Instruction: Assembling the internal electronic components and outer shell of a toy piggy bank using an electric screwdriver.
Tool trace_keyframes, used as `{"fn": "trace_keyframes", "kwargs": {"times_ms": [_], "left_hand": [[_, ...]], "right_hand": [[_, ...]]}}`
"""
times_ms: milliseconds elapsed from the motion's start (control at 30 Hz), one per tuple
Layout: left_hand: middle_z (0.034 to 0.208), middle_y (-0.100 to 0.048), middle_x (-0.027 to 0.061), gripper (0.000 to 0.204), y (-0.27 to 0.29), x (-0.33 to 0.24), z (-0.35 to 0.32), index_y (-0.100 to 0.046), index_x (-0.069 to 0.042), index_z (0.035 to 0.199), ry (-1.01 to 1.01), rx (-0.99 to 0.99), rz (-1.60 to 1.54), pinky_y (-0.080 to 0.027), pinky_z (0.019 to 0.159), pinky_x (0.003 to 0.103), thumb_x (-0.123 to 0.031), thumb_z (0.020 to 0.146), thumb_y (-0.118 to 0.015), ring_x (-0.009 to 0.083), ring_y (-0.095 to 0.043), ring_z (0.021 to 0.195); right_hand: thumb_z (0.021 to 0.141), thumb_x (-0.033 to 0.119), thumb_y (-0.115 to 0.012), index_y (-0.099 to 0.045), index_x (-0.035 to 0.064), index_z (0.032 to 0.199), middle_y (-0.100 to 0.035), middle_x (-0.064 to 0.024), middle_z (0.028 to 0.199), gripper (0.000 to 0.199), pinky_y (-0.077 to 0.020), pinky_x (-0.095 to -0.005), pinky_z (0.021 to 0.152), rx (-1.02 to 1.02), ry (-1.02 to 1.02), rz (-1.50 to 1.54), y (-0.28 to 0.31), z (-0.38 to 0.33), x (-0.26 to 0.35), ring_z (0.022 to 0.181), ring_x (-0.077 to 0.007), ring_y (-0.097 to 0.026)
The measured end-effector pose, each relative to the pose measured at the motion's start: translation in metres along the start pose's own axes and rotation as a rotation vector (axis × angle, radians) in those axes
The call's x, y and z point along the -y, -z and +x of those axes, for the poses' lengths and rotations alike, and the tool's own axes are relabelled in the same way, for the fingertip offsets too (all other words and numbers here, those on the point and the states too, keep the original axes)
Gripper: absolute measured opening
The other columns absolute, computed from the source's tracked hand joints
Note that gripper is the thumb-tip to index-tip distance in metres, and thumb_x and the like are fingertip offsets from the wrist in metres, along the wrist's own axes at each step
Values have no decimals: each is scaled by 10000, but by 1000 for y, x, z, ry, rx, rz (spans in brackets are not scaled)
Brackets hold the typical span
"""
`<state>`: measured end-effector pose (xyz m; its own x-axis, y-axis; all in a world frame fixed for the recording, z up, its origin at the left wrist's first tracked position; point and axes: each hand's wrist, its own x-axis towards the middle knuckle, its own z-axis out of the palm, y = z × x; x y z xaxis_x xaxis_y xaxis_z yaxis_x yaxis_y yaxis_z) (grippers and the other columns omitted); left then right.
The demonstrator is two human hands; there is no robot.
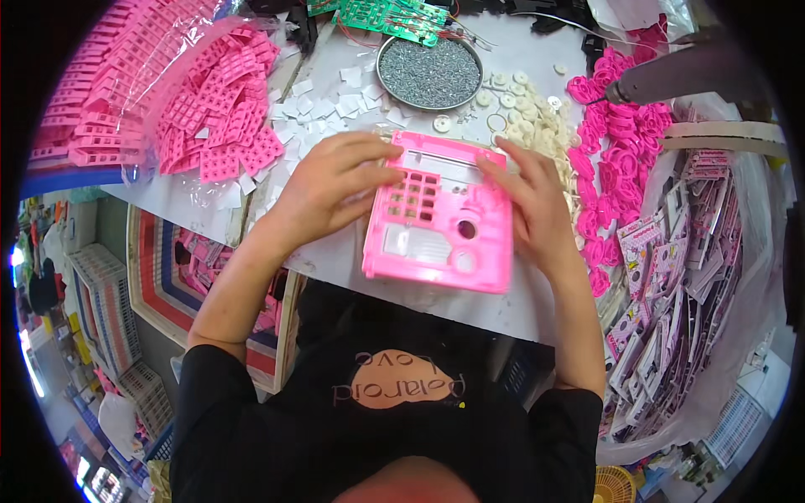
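A pink plastic casing (486, 243) with a grid of square holes, round holes and rectangular windows is tilted in front of me at the table's front edge. My left hand (340, 180) grips its left side, with fingertips beside the square holes. Along the upper right edge, my right hand (532, 197) holds it, fingers bent over the rim and thumb out of sight. Just beyond the casing lie small white square pieces (348, 102) and many cream round plastic parts (524, 117). A round metal dish (429, 74) full of small screws stands behind them.
Pink keypad pieces (222, 117) spill from a clear bag at left. Bright pink ring-shaped parts (625, 126) lie at right, under a power screwdriver (671, 74). Green circuit boards (386, 17) sit at the back. A large bag of printed parts (671, 318) stands right; a striped-lined crate (159, 268), left.
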<state>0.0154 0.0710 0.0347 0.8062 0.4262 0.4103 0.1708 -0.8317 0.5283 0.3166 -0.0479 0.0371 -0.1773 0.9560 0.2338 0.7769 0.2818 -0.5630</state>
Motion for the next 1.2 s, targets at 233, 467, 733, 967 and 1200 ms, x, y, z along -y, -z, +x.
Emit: {"fn": "trace_keyframes", "kwargs": {"times_ms": [233, 467, 733, 967, 1200], "left_hand": [[1256, -653, 136, 385, -4, -15, -22, -715, -78, 1056, 98, -28, 16, -472, 1007, 487, 33, 693, -653, 391, -585, 1193], [1199, -659, 114, 377, -3, -47, -10, -689, -64, 1057, 14, 9, 10, -478, 971, 513, 1, 685, -684, 378, -602, 1147], [1259, -635, 119, 403, -23, -52, -6, -675, -50, 1131, 23, 155, -27, -480, 999, 486, -88, 736, -751, 347, -576, 1199], [1257, -627, 113, 416, -28, -45, -13, -679, -48, 1134, 41, 203, -39, -473, 1003, 479, -99, 729, -760, 349, -560, 1211], [1215, -625, 94, 377, -32, -50, -11, -697, -72, 1100, 83, 191, -17, -453, 1024, 465, -118, 732, -768, 321, -546, 1218]], "right_hand": [[781, 342, -768, -602, 125, 1376, -460, -219, 1513, 654, -418, -501, 1110, 97, 79, -141, -11, 2, 19, 1360, -439, -443], [758, 291, -814, -613, 102, 1339, -464, -220, 1511, 642, -476, -467, 1063, 276, 176, -153, 3, 37, 18, 1308, -431, -514], [769, 262, -817, -627, 106, 1303, -462, -204, 1508, 588, -479, -478, 1057, 207, 143, -161, -14, 25, 16, 1297, -425, -520], [866, 147, -745, -721, 63, 1112, -712, -101, 997, 262, -544, -333, 676, 18, -419, 3, 28, -6, 9, 800, -231, -691], [839, 164, -721, -665, 93, 961, -665, -67, 843, 152, -527, -397, 620, 200, -295, -310, 12, -56, 24, 792, -269, -670]]}}
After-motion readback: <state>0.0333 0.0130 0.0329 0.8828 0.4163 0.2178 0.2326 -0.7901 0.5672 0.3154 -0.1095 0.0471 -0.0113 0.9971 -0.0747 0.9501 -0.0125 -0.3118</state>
